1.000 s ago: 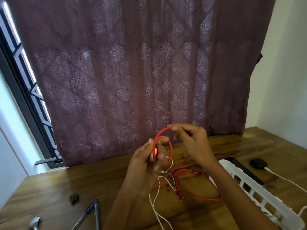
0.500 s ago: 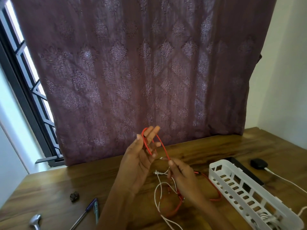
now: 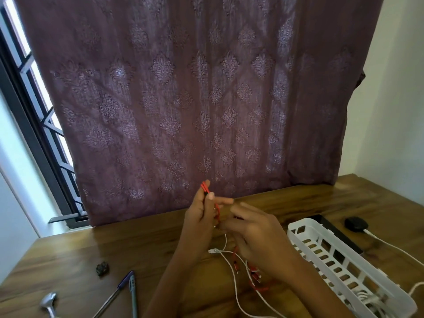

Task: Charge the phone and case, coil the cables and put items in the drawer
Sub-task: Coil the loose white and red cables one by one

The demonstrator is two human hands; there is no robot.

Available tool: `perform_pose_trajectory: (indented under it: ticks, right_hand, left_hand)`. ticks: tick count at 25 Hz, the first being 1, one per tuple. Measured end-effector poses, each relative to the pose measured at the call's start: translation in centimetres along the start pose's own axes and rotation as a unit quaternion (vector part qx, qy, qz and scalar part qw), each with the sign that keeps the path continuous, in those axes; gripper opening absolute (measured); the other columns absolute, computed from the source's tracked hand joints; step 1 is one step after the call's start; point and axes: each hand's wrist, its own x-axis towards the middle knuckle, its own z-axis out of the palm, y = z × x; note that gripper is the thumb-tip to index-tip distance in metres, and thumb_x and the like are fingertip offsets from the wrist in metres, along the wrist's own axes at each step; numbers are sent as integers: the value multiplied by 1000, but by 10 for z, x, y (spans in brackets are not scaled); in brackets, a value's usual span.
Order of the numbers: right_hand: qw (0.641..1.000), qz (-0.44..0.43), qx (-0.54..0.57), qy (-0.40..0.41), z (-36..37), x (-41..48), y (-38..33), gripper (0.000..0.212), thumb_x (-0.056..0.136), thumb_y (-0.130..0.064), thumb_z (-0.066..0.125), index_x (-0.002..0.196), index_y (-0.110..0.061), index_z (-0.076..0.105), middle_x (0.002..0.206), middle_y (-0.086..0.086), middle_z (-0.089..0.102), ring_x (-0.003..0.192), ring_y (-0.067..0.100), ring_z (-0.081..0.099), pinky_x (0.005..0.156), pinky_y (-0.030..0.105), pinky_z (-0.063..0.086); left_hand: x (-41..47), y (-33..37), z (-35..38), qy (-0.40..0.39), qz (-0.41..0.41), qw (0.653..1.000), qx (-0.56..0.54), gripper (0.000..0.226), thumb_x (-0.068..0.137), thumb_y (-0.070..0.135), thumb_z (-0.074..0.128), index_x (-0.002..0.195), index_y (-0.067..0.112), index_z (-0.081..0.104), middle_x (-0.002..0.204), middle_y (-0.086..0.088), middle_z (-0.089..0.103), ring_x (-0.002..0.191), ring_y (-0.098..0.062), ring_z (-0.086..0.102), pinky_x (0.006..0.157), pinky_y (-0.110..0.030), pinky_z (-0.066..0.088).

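two bare hands meet at the centre of the frame, above a wooden table (image 3: 142, 246). the left hand (image 3: 199, 216) is raised upright, its thumb pressed against the side of its fingers (image 3: 207, 187), pinching a small bundle of red cable (image 3: 205, 188) whose loops stick out at the top of the grip and run down along the palm. the right hand (image 3: 254, 235) sits just right of it and lower, fingers (image 3: 247, 208) spread and blurred; whether it grips the cable cannot be told. below the right hand, more of the red cable lies slack on the table with its connector ends showing in the lower centre. a white cable (image 3: 231, 271) crosses the same spot, its plug lying just below the left hand and its length trailing off toward the bottom edge.

at the lower right, a white slotted plastic basket (image 3: 339, 255) lies at a slant on the table, with some white cable coiled in its near end. behind it lies a flat black object, partly hidden. a small black case (image 3: 356, 223) sits at the right edge of the frame, well apart from the hands, with a white charging cable (image 3: 390, 244) running from it to the right.

at the lower left lie two pens (image 3: 128, 285), a small dark lump (image 3: 102, 269), and a metal piece (image 3: 48, 302) at the bottom edge. a patterned purple curtain (image 3: 183, 99) fills the upper frame, with a barred window (image 3: 36, 106) at the left.
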Motion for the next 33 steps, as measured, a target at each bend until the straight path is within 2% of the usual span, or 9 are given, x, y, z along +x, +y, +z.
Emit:
perform_pose_trajectory:
  ticks: [3, 8, 16, 19, 22, 25, 29, 31, 33]
  right_hand:
    - [998, 24, 55, 35, -16, 15, 6, 13, 69, -19, 70, 78, -23, 61, 75, -10, 62, 69, 5, 49, 53, 23, 44]
    - [977, 116, 180, -14, -42, 45, 30, 28, 59, -36, 79, 70, -21, 58, 65, -8, 62, 62, 8, 56, 59, 36, 50]
    - [960, 146, 231, 64, -38, 65, 64, 44, 68, -54, 66, 61, -10, 67, 47, -2, 54, 44, 8, 43, 46, 22, 35]
    - [964, 171, 174, 110, -18, 72, 75, 62, 78, -66, 46, 65, -9, 66, 53, 2, 64, 47, 10, 55, 46, 31, 44]
    - [960, 223, 104, 134, 3, 69, 79, 59, 83, -62, 36, 73, -13, 67, 59, 9, 67, 57, 29, 63, 51, 40, 49]
    - [958, 249, -15, 139, 23, 56, 68, 63, 89, -58, 23, 78, -14, 67, 55, 11, 65, 51, 34, 61, 45, 32, 44]
    - [967, 223, -90, 83, 49, 30, 45, 58, 97, -48, 21, 67, -18, 61, 43, 0, 56, 32, 19, 52, 33, 18, 29]
    - [968, 245, -35, 33, 62, 14, 34, 40, 96, -44, 32, 84, -18, 61, 52, -3, 57, 41, 17, 55, 37, 23, 36]
    - [930, 339, 139, -30, 66, 2, 23, 30, 94, -41, 40, 105, -18, 57, 62, -6, 56, 55, 14, 56, 52, 29, 45]
  left_hand:
    - [-1, 2, 4, -29, 24, 997, 72, 24, 98, 20, 35, 114, 33, 47, 73, 1, 58, 68, -7, 55, 67, -23, 46]
    - [0, 21, 10, -104, -68, 992, -23, 34, 99, 20, 30, 72, 14, 49, 47, 12, 38, 44, 0, 36, 52, -16, 41]
    - [2, 33, 3, -175, -128, 963, -159, 33, 92, 29, 35, 84, 5, 55, 48, 5, 23, 36, -4, 23, 52, -18, 41]
    - [6, 33, 3, -150, -157, 936, -277, 31, 92, 28, 36, 83, 4, 55, 44, 7, 25, 34, -3, 21, 51, -19, 43]
    - [10, 33, 3, -107, -166, 907, -372, 30, 92, 27, 37, 81, 7, 57, 43, 9, 28, 33, -2, 24, 50, -17, 43]
    - [20, 33, 1, -49, -138, 893, -425, 33, 96, 24, 33, 85, 7, 58, 43, 10, 30, 32, -2, 28, 51, -16, 46]
    - [38, 33, -6, 40, -82, 891, -445, 32, 99, 21, 30, 101, 3, 56, 49, 10, 41, 39, -3, 36, 60, -15, 51]
    - [45, 32, -12, 74, -56, 893, -440, 30, 99, 18, 30, 105, 3, 55, 52, 10, 47, 42, -2, 39, 66, -16, 51]
    - [51, 31, -20, 98, -28, 911, -401, 27, 99, 17, 30, 103, 8, 55, 57, 10, 52, 47, -1, 42, 74, -18, 46]
